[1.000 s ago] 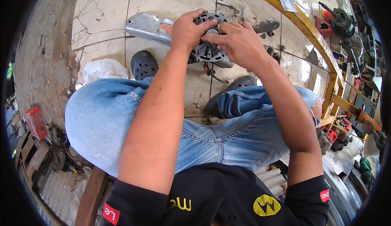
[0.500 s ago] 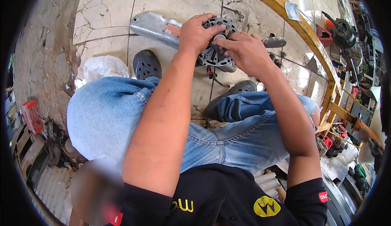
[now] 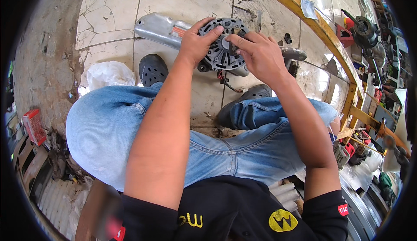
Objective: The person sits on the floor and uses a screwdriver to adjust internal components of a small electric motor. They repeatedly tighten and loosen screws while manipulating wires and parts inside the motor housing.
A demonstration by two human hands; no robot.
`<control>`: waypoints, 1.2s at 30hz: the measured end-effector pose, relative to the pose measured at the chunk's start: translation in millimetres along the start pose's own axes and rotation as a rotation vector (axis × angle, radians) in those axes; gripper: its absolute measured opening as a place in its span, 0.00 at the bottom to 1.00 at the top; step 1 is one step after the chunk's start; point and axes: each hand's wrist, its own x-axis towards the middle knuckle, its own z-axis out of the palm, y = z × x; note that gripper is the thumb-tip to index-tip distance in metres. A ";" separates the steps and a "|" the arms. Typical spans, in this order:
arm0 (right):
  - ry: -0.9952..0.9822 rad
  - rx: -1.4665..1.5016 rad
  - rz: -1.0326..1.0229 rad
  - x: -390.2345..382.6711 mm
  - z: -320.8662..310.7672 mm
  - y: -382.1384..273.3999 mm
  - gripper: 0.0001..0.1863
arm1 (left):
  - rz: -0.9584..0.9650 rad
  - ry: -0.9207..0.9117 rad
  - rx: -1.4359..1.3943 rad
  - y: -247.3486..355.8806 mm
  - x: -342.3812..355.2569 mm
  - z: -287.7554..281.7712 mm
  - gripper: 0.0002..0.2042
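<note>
An alternator [image 3: 216, 61] with a round, slotted grey metal face lies in front of me, face up, a few coloured wires [image 3: 223, 77] coming from its near side. My left hand [image 3: 197, 43] grips its left edge, thumb on the slotted face. The index finger of my right hand [image 3: 263, 56] presses beside the pale round hub, and the fingers close on a small dark block [image 3: 233, 47] there. Whether that block is fixed to the housing I cannot tell. Under or behind the alternator runs a long silver metal piece [image 3: 154, 27] with an orange label.
A yellow metal frame [image 3: 323, 26] curves along the right. Cluttered machine parts [image 3: 369, 37] stand beyond it. My dark clogs [image 3: 153, 69] rest on the stained tile floor [image 3: 117, 6], near a white plastic bag [image 3: 110, 74]. A red box [image 3: 34, 127] lies far left.
My left hand has shifted slightly left and down, showing more of the alternator's face. My right fingers have moved a little near the hub, where the dark block now shows.
</note>
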 end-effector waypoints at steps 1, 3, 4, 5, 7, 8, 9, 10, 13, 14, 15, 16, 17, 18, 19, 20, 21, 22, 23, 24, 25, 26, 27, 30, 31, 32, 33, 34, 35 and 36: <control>0.009 0.007 -0.004 -0.5 1.0 0.7 0.22 | -0.008 -0.005 0.005 1.3 -0.6 -0.2 0.27; -0.062 -0.019 -0.031 -1.4 -4.2 -0.7 0.21 | -0.007 -0.003 0.002 1.3 -0.7 1.5 0.27; -0.097 -0.032 -0.046 -1.0 -6.3 -1.5 0.21 | -0.005 -0.001 0.001 1.8 -0.5 1.7 0.27; -0.044 -0.031 -0.041 -0.1 -4.8 -1.4 0.21 | 0.011 -0.005 -0.004 2.3 0.3 1.3 0.26; 0.054 -0.028 -0.029 -1.3 1.5 -0.7 0.21 | 0.035 -0.013 -0.016 -0.3 0.9 1.3 0.26; 0.032 -0.031 -0.020 -1.4 0.7 -0.2 0.21 | 0.034 -0.014 -0.003 -1.3 1.9 1.2 0.26; 0.010 -0.033 -0.011 -1.0 -1.1 0.3 0.21 | 0.032 -0.014 0.011 -0.7 3.1 1.1 0.25; -0.013 -0.034 -0.001 -0.9 -2.3 0.5 0.22 | 0.030 -0.014 0.024 -0.6 3.3 1.3 0.25; -0.066 -0.044 -0.017 0.4 -6.7 -0.7 0.21 | 0.039 0.003 0.034 0.9 0.0 5.5 0.25; -0.031 -0.034 -0.014 0.9 -6.5 -1.0 0.21 | 0.040 -0.002 0.051 3.4 0.8 5.1 0.25; -0.001 -0.021 -0.009 -0.7 -3.1 -1.2 0.22 | 0.036 -0.007 0.068 2.3 1.0 3.9 0.25; 0.029 -0.009 -0.004 -1.9 -1.1 -1.3 0.22 | 0.032 -0.012 0.085 1.5 1.4 3.1 0.24; -0.004 -0.003 -0.011 -2.0 -1.6 0.0 0.22 | 0.039 -0.012 0.087 -0.6 3.0 2.6 0.25; -0.035 0.004 -0.019 -0.4 -3.2 1.8 0.22 | 0.047 -0.011 0.089 -1.6 5.4 1.6 0.25; -0.065 0.010 -0.027 0.5 -4.2 2.5 0.22 | 0.055 -0.010 0.092 -2.9 6.8 0.6 0.25; -0.075 -0.003 -0.028 -0.6 -4.0 0.6 0.22 | 0.050 0.001 0.120 -5.0 6.0 -0.6 0.25; -0.081 -0.019 -0.029 -2.4 -4.9 -0.6 0.23 | 0.050 0.011 0.148 -2.9 4.2 1.2 0.25; -0.086 -0.036 -0.029 -3.0 -5.3 -1.0 0.23 | 0.050 0.020 0.175 -0.7 2.7 3.0 0.25; -0.043 -0.020 -0.011 -2.3 -4.4 -0.3 0.23 | 0.041 0.021 0.131 1.9 2.1 4.6 0.25; -0.004 -0.001 0.009 -3.6 -0.7 -0.7 0.23 | 0.043 0.017 0.118 1.5 2.0 4.5 0.25; 0.034 0.019 0.030 -4.8 1.4 -0.7 0.23 | 0.044 0.012 0.105 1.3 2.4 4.0 0.25; 0.002 0.013 0.031 -4.6 0.2 0.5 0.23 | 0.046 0.007 0.091 1.1 3.0 4.1 0.24; -0.029 0.009 0.030 -2.5 -2.4 1.3 0.23 | 0.050 0.013 0.114 -0.4 4.0 3.1 0.24; -0.078 -0.032 0.003 -4.2 -3.5 -2.0 0.22 | 0.053 0.030 0.158 -1.8 5.6 3.0 0.24; -0.084 -0.055 -0.009 -4.7 -4.1 -2.8 0.22 | 0.048 0.033 0.157 -0.7 4.4 4.2 0.25; -0.045 -0.042 0.012 -4.2 -4.0 -2.7 0.22 | 0.042 0.037 0.156 0.4 3.5 5.4 0.25; -0.012 -0.023 0.034 -5.9 -0.6 -3.7 0.22 | 0.042 0.041 0.159 1.1 0.4 5.2 0.25; 0.021 -0.004 0.057 -7.2 1.7 -4.1 0.22 | 0.051 0.040 0.170 0.3 1.5 4.7 0.25; -0.013 0.005 0.068 -7.1 1.1 -3.6 0.22 | 0.061 0.038 0.181 0.1 4.0 4.4 0.25; -0.046 0.013 0.078 -4.7 -1.9 -2.9 0.22 | 0.073 0.038 0.193 0.4 5.9 3.1 0.25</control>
